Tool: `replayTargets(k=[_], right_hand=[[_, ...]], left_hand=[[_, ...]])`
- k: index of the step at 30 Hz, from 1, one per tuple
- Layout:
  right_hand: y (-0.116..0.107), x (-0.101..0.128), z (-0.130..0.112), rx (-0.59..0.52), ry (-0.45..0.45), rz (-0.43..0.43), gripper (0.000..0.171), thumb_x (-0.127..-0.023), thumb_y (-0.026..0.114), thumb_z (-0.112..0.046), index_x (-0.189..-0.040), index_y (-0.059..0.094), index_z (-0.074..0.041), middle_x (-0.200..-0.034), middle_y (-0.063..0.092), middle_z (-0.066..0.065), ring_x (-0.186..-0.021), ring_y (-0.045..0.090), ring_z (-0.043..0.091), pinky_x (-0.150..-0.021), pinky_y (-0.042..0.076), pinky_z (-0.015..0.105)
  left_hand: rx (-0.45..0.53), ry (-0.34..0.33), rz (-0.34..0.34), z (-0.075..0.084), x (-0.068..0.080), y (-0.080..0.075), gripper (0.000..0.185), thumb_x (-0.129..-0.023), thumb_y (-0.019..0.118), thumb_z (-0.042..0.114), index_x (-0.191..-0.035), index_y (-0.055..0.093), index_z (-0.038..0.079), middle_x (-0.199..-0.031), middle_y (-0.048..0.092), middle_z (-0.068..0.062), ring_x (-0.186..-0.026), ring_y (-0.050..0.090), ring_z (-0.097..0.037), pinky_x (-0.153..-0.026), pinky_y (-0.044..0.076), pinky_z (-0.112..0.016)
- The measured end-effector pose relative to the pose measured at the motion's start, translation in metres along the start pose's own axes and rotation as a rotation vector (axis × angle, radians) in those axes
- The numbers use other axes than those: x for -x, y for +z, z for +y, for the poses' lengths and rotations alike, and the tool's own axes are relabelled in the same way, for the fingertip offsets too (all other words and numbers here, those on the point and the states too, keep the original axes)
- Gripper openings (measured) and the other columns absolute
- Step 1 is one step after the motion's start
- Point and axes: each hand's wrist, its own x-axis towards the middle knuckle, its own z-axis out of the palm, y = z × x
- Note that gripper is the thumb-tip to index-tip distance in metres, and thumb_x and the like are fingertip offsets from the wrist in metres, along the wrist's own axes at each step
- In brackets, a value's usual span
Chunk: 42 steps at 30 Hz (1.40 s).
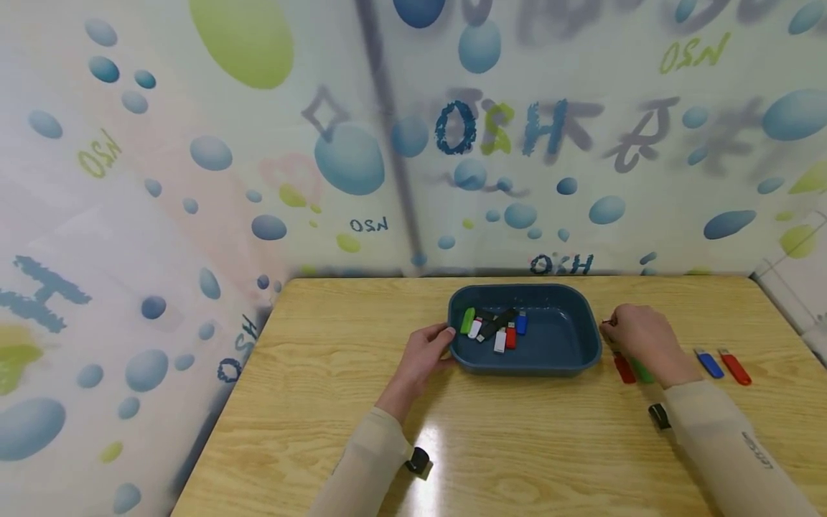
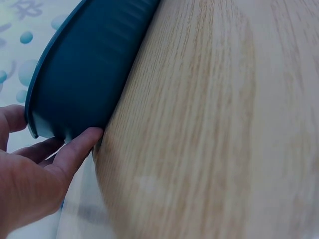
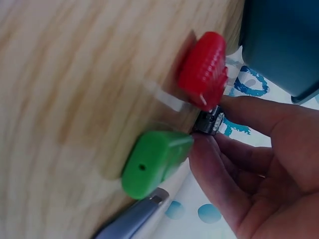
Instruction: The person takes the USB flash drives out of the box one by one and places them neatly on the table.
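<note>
- Roughly half done, by the look of it; seven or so USB sticks (image 1: 496, 330) are already piled in the left part of the blue tray (image 1: 568, 359) (green, white, black, red, blue ones can be made out)
- Four more are left out on the table (image 1: 336, 402), right of the tray; a red stick (image 1: 624, 369) and a green stick (image 1: 642, 372) sit just under the right hand (image 1: 639, 337), while a blue stick (image 1: 708, 363) and another red one (image 1: 735, 366) lie further right, side by side
- The tray's left rim is touched by the left hand (image 1: 423, 355); fingers fairly straight against the wall, thumb up by the lip, nothing really gripped
- In the right wrist view a metal plug end (image 3: 209, 122) is pinched between the right hand's fingertips (image 3: 204, 149), right beside the red and green sticks; which stick it belongs to can't be told for sure
- So the sticks on the table are judged to be what's left
</note>
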Motion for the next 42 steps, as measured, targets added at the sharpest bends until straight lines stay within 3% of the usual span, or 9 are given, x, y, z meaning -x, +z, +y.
replayTargets(k=[9, 14, 17, 20, 25, 30, 34, 42], right_hand=[[-0.002, 0.001, -0.002, -0.006, 0.002, -0.017, 0.048, -0.102, 0.064, -0.022, -0.056, 0.052, -0.013, -0.052, 0.044, -0.001, -0.049, 0.046, 0.017, -0.049, 0.034, 0.029], [-0.008, 0.003, -0.002, -0.032, 0.032, -0.016, 0.044, -0.105, 0.057, -0.026, -0.065, 0.059, -0.006, -0.055, 0.050, 0.003, -0.052, 0.049, 0.020, -0.050, 0.037, 0.031], [-0.011, 0.006, -0.003, -0.061, 0.024, 0.061, 0.039, -0.106, 0.053, -0.027, -0.085, 0.067, 0.004, -0.059, 0.055, 0.004, -0.053, 0.050, 0.021, -0.047, 0.039, 0.033], [-0.012, 0.010, -0.006, -0.083, 0.002, 0.165, 0.036, -0.106, 0.053, -0.027, -0.101, 0.067, 0.006, -0.063, 0.058, 0.003, -0.053, 0.051, 0.020, -0.043, 0.039, 0.033], [-0.015, 0.015, -0.022, -0.074, -0.071, 0.312, 0.029, -0.104, 0.055, -0.024, -0.098, 0.068, 0.001, -0.070, 0.062, 0.007, -0.054, 0.051, 0.019, -0.042, 0.038, 0.032], [-0.017, 0.017, -0.042, -0.025, -0.112, 0.410, 0.024, -0.101, 0.060, -0.020, -0.102, 0.071, 0.002, -0.089, 0.068, 0.016, -0.059, 0.055, 0.021, -0.044, 0.042, 0.033], [-0.014, 0.013, -0.061, 0.009, -0.146, 0.387, 0.021, -0.099, 0.066, -0.020, -0.102, 0.071, 0.001, -0.094, 0.067, 0.018, -0.066, 0.059, 0.025, -0.049, 0.049, 0.039], [0.004, 0.002, -0.092, 0.004, -0.218, 0.235, 0.021, -0.100, 0.068, -0.020, -0.106, 0.072, 0.000, -0.097, 0.068, 0.016, -0.075, 0.062, 0.025, -0.061, 0.055, 0.044]], left_hand=[[0.008, 0.010, -0.010, 0.001, 0.000, 0.000, 0.048, -0.109, 0.052, 0.019, -0.148, 0.050, -0.009, -0.147, 0.054, -0.027, -0.132, 0.058, -0.037, -0.095, 0.059, -0.047], [0.018, 0.010, -0.005, 0.001, 0.000, 0.001, 0.047, -0.109, 0.052, 0.018, -0.148, 0.049, -0.010, -0.146, 0.054, -0.027, -0.131, 0.058, -0.037, -0.094, 0.059, -0.047], [0.025, 0.008, -0.002, 0.001, -0.001, 0.001, 0.047, -0.109, 0.052, 0.017, -0.147, 0.050, -0.010, -0.145, 0.054, -0.028, -0.131, 0.058, -0.037, -0.094, 0.059, -0.046], [0.030, 0.006, 0.000, 0.001, 0.000, 0.001, 0.047, -0.109, 0.052, 0.017, -0.147, 0.050, -0.010, -0.145, 0.055, -0.028, -0.131, 0.058, -0.038, -0.094, 0.059, -0.046], [0.011, 0.002, 0.005, 0.000, 0.000, 0.001, 0.046, -0.109, 0.052, 0.018, -0.147, 0.051, -0.009, -0.144, 0.057, -0.026, -0.130, 0.059, -0.037, -0.093, 0.060, -0.045], [0.005, -0.007, 0.010, 0.000, 0.000, 0.001, 0.047, -0.108, 0.054, 0.019, -0.146, 0.052, -0.007, -0.142, 0.058, -0.025, -0.128, 0.061, -0.036, -0.092, 0.060, -0.044], [0.005, -0.012, 0.016, 0.001, 0.000, 0.001, 0.047, -0.108, 0.055, 0.020, -0.146, 0.053, -0.007, -0.142, 0.058, -0.025, -0.127, 0.061, -0.036, -0.092, 0.060, -0.044], [0.002, -0.028, 0.026, 0.001, 0.000, 0.001, 0.049, -0.107, 0.057, 0.022, -0.146, 0.053, -0.007, -0.142, 0.059, -0.024, -0.126, 0.062, -0.035, -0.092, 0.060, -0.044]])
